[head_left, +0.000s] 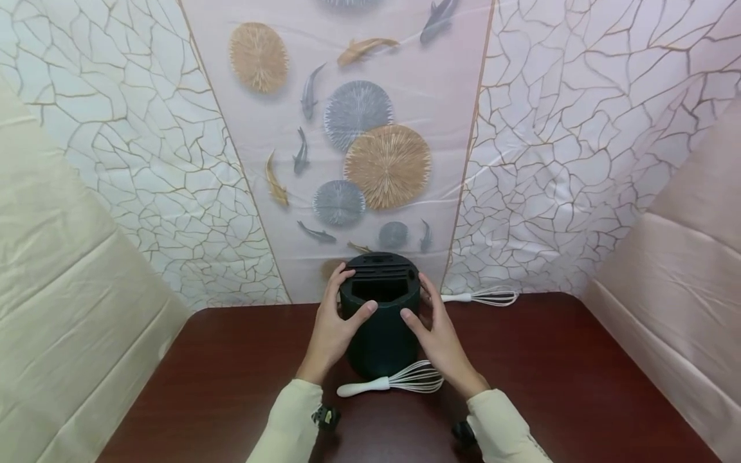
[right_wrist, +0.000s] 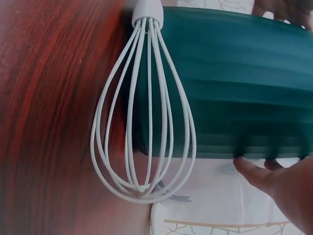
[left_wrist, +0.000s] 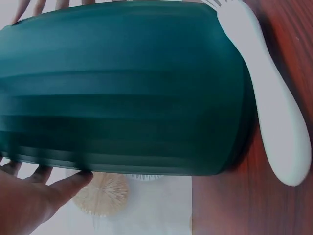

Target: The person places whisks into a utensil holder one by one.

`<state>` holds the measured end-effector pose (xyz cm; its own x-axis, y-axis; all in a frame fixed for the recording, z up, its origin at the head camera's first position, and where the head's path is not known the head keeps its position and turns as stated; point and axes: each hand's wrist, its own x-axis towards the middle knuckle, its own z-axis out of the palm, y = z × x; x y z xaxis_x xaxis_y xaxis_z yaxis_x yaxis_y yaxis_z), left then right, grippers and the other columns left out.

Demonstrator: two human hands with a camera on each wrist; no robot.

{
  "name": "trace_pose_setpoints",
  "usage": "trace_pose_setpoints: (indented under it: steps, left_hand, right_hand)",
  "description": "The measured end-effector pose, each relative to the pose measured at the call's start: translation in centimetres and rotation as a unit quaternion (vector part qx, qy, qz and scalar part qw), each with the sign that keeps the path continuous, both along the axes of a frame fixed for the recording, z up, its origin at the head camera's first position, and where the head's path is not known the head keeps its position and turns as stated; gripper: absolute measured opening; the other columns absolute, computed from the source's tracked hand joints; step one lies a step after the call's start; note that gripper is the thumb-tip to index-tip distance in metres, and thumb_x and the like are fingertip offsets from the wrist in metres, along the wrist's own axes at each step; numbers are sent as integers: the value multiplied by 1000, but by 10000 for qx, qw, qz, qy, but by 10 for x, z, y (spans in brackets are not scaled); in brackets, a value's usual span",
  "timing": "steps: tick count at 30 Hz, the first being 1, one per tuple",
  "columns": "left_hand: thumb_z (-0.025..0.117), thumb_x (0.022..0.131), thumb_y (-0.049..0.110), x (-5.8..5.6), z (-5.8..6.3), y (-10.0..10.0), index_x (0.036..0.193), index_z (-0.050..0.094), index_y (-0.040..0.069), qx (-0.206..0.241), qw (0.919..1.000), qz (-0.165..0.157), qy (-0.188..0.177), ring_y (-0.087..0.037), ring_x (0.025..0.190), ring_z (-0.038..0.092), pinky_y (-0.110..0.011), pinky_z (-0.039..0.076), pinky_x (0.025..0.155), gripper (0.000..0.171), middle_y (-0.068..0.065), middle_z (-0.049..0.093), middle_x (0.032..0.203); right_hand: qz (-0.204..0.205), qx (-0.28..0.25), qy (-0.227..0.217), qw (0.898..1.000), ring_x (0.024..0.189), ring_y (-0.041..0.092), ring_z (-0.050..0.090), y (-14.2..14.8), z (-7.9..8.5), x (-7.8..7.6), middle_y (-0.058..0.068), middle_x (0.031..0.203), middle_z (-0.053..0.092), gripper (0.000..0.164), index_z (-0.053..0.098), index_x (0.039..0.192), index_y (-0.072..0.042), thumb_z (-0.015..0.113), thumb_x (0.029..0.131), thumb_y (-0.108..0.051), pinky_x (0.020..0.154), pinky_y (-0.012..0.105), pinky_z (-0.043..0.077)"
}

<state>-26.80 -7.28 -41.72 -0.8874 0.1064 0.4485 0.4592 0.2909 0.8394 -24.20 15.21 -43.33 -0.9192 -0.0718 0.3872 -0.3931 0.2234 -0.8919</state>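
Note:
A dark green, round utensil holder (head_left: 382, 341) with slots and a larger opening in its top stands upright on the table. My left hand (head_left: 331, 331) grips its upper left side, thumb near the front rim. From the right, my right hand (head_left: 442, 337) holds the same holder, its thumb also at the front. Just in front of the base lies a white whisk (head_left: 379, 384), handle to the left and wires to the right. The left wrist view shows its handle (left_wrist: 276, 117) beside the ribbed green wall (left_wrist: 127, 98). Its wire loops (right_wrist: 144, 191) fill part of the right wrist view.
Another white whisk (head_left: 463, 298) lies at the table's back edge, right of the holder, its handle end hidden. Behind the dark red table (head_left: 243, 379) hangs a patterned cloth (head_left: 359, 212). Pale padded panels (head_left: 666, 289) rise at both sides.

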Motion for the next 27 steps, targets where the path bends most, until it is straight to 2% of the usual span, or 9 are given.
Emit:
trace_pose_setpoints:
  steps: [3, 7, 11, 13, 18, 23, 27]
  left_hand:
    - [78, 94, 43, 0, 2, 0, 155, 46, 36, 102, 9999, -36, -110, -24, 157, 26, -65, 30, 119, 69, 11, 25, 173]
    - [80, 93, 44, 2, 5, 0, 153, 48, 37, 225, 9992, -39, -332, -25, 156, 29, -63, 31, 120, 68, 15, 26, 171]
    - [80, 92, 45, 2, 6, -2, 152, 49, 38, 258, 9985, -38, -474, -27, 154, 31, -61, 31, 120, 68, 15, 26, 171]
    - [80, 92, 45, 2, 6, -2, 152, 48, 38, 258, 9984, -26, -512, -27, 154, 31, -61, 30, 120, 68, 15, 26, 171]
    - [81, 92, 43, 2, 6, -2, 151, 49, 38, 337, 9979, -10, -556, -26, 155, 29, -62, 27, 122, 67, 16, 25, 171]
    - [81, 93, 40, 1, 7, -1, 149, 50, 39, 356, 9976, 14, -593, -27, 154, 31, -62, 27, 122, 65, 16, 26, 171]
    - [80, 93, 40, 1, 6, 1, 149, 50, 38, 314, 9978, 30, -579, -28, 154, 32, -62, 28, 121, 64, 14, 26, 171]
  right_hand:
    - [-117, -1, -222, 9997, 153, 37, 34, 3, 0, 4, 13, 168, 30, 76, 18, 168, -19, 63, 107, -29, 115, 63, 38]
    - [-587, 188, -569, 9965, 136, 36, 50, 6, -1, 15, 18, 152, 48, 70, 30, 162, -11, 68, 105, -25, 108, 56, 46]
    - [-1235, 806, -708, 9865, 119, 36, 58, 10, -5, 30, 20, 133, 59, 57, 50, 148, -6, 75, 99, -22, 100, 51, 48]
    - [-1326, 1166, -729, 9816, 119, 38, 58, 15, -8, 36, 22, 130, 60, 53, 57, 141, -3, 77, 96, -24, 101, 53, 46]
    - [-1110, 1996, -995, 9685, 121, 41, 57, 28, -19, 45, 24, 128, 60, 58, 64, 132, -1, 84, 90, -35, 101, 57, 45]
    - [-913, 2659, -1545, 9471, 108, 33, 58, 35, -31, 47, 20, 120, 58, 71, 61, 136, -4, 89, 83, -43, 89, 52, 49]
    - [-746, 2925, -1596, 9399, 106, 30, 58, 35, -39, 46, 16, 118, 56, 78, 59, 139, -5, 91, 80, -44, 89, 50, 50]
